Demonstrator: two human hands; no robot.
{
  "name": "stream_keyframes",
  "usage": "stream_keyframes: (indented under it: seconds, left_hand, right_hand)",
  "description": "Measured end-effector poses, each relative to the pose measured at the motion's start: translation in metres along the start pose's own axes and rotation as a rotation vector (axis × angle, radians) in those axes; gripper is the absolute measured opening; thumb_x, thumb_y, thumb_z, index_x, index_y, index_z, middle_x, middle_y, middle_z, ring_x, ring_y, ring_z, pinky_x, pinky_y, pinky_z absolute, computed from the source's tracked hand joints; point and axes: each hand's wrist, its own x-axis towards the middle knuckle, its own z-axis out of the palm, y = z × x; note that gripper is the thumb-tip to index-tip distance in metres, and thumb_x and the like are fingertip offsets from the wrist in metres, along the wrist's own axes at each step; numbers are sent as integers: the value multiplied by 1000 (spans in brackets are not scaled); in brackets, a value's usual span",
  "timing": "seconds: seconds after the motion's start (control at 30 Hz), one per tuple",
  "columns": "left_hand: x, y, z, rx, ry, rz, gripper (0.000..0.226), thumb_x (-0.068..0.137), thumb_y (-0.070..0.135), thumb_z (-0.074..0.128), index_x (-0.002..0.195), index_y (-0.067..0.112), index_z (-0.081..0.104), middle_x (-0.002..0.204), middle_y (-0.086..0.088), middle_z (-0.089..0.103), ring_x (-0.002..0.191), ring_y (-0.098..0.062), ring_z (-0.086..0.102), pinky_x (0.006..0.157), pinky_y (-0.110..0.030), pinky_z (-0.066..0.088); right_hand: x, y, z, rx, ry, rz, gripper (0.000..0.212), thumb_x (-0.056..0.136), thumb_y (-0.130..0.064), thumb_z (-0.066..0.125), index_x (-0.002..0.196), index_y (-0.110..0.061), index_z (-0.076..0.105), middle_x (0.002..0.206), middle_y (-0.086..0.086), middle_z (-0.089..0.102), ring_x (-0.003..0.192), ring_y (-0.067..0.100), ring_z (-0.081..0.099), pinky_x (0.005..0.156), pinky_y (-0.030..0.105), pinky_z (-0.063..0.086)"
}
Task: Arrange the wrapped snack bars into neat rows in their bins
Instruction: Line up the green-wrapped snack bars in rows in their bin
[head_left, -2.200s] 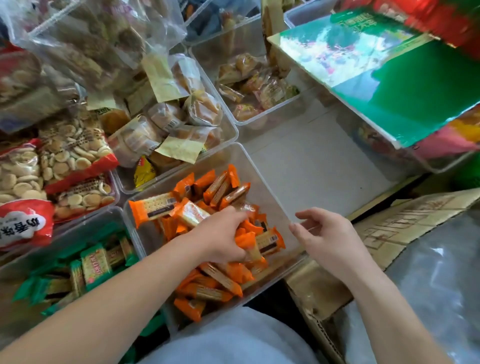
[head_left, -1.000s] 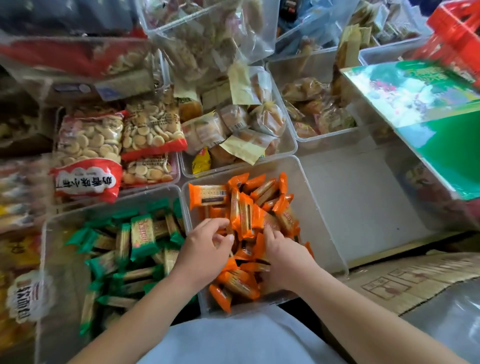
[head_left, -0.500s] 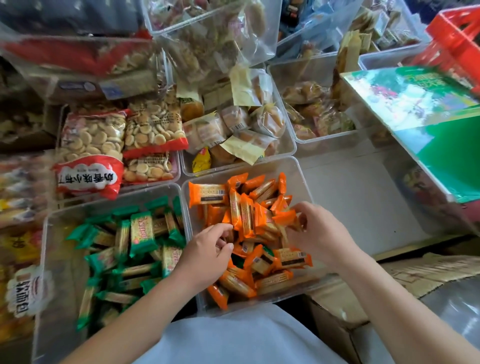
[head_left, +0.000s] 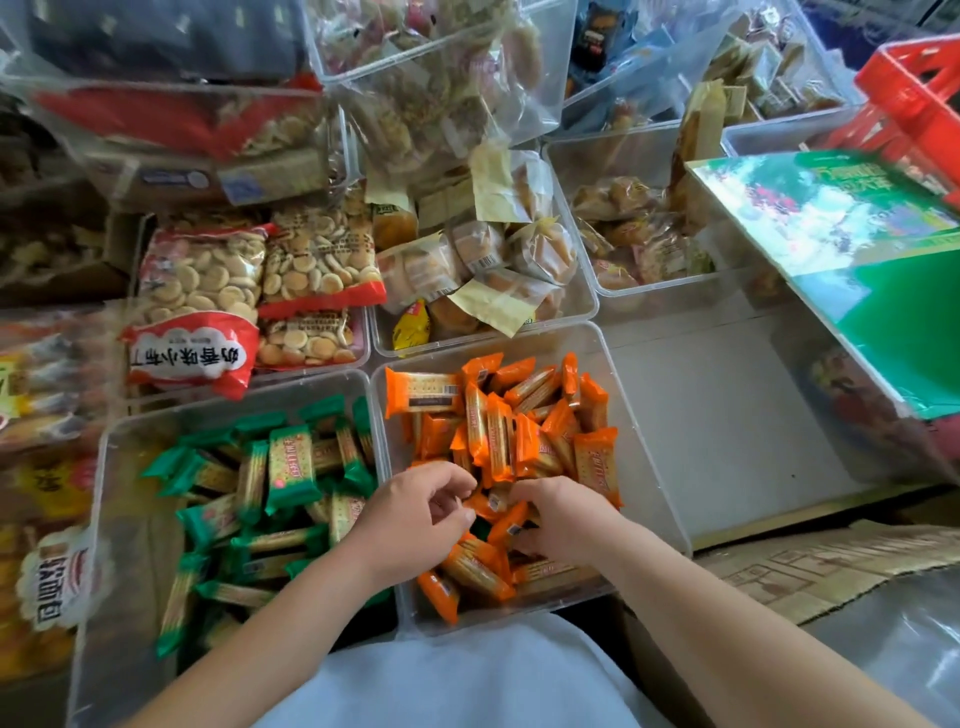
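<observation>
Shelf was crowded with snack bins. Orange bars (head_left: 498, 436) were heaped in clear bin (head_left: 641, 457). Left hand (head_left: 415, 519) and right hand (head_left: 566, 519) were curled at its near end, grasp undeterminable. Green bars (head_left: 291, 467) were binned left of it.

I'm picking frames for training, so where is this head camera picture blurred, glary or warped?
Head view: motion blur smears the green snack bars and the left-edge bags; the orange snack bars are sharper; glare washes the green box and the plastic sheet at lower right; the wide lens bows the bin walls.
</observation>
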Motion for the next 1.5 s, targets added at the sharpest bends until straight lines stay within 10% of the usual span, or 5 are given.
stream_keyframes:
  seconds: [0.4, 0.77, 1.33, 1.5]
  left_hand:
    - [16, 45, 31, 395, -296, 215, 31, 104, 36, 57, 133, 28, 63, 130, 11, 61, 122, -10, 54, 104, -34, 49]
    - [65, 58, 76, 710, -455, -42, 60, 96, 43, 69, 150, 27, 49, 144, 1, 59, 130, -26, 57, 101, -44, 54]
    - [13, 50, -2, -89, 14, -83, 49, 102, 25, 63, 143, 48, 52, 133, 19, 57, 122, 2, 54, 89, -17, 48]
    - [-11, 45, -19, -498, 66, -161, 45, 102, 12, 64, 137, 40, 58, 118, 6, 75, 107, -7, 73, 90, -38, 64]
  right_hand:
    - [-57, 61, -44, 100, 571, 232, 29, 93, -48, 68, 119, -36, 67, 105, -15, 64, 93, 13, 60, 76, 30, 52]
    - [-55, 91, -23, 544, 555, 237, 5, 94, -36, 71, 97, -32, 72, 85, -13, 66, 77, 6, 61, 65, 23, 47]
    - [-47, 57, -25, 282, 330, 52, 15, 93, -36, 70, 108, -33, 70, 93, -16, 64, 82, 6, 60, 73, 21, 52]
    - [-28, 21, -18, 209, 160, 29, 22, 93, -38, 69, 114, -31, 67, 105, -12, 66, 94, 12, 65, 83, 29, 59]
